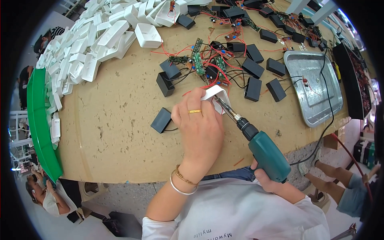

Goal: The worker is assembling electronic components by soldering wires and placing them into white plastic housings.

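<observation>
My left hand is closed round a white plastic case, its open side facing right. In my right hand is a teal and black electric screwdriver with a black cord. Its metal shaft slants up and left, and the tip reaches inside the case. What the tip touches there is too small to make out. Just beyond my left hand lie green circuit boards tangled with red and black wires. A black box rests left of my left hand.
White cases are heaped at the far left, beside a green bin. Several black boxes and wired boards spread across the far side. A metal tray stands at right, the cord crossing it. Other people are beyond the table.
</observation>
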### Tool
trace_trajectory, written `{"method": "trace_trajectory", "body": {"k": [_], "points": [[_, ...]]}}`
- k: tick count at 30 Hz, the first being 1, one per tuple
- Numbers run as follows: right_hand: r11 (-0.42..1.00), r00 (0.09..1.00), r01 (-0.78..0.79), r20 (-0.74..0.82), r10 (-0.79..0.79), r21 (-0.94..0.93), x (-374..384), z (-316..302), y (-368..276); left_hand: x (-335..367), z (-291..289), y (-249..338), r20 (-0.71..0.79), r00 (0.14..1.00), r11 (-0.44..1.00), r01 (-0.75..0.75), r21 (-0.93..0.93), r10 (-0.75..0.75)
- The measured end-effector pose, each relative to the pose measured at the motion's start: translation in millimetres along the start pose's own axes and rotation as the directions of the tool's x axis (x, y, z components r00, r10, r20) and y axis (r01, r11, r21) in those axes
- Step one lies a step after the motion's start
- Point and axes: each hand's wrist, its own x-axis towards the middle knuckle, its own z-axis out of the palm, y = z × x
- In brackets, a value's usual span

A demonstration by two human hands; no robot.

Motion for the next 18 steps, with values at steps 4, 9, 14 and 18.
{"method": "trace_trajectory", "body": {"k": [4, 9, 14, 18], "points": [[0.998, 0.998, -0.063, 0.006, 0.063, -0.002, -6.3, 2.1, 6.7, -1.6, 0.7, -1.2, 0.018, 1.0, 1.0, 0.005, -0.015, -0.005], [0.996, 0.997, -0.08, 0.001, 0.08, -0.03, -5.6, 3.6, 6.9, -2.5, 1.0, -1.9, 0.025, 1.0, 1.0, 0.0, -0.028, 0.001], [0.979, 0.979, -0.198, -0.036, 0.2, 0.041, -9.4, 4.9, 9.3, -2.1, 1.6, -1.3, 0.003, 1.0, 1.0, -0.007, -0.017, 0.007], [0.98, 0.982, -0.18, -0.036, 0.184, 0.088, -5.0, 4.5, 3.9, -1.5, 2.0, -1.0, -0.013, 1.0, 1.0, -0.008, -0.023, 0.007]]}}
